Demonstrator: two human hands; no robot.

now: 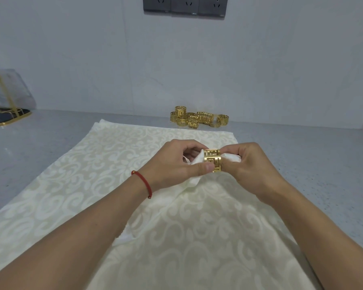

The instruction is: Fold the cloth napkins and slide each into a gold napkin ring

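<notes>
A gold cut-out napkin ring [212, 160] sits around a bunched cream napkin [194, 181], held up above the table's middle. My left hand [174, 164] grips the ring and the cloth, its thumb pressed on the ring's front. My right hand [254, 166] pinches the napkin end [232, 158] that sticks out of the ring's right side. The napkin's lower part hangs down to the cloth beneath. More cream patterned napkins [88, 174] lie spread flat under my arms.
A pile of several gold napkin rings [198, 119] lies at the back by the wall. A gold wire rack [5, 114] with a clear bag stands at far left. The grey table [323, 164] runs around the cloths. Wall sockets [184, 5] sit above.
</notes>
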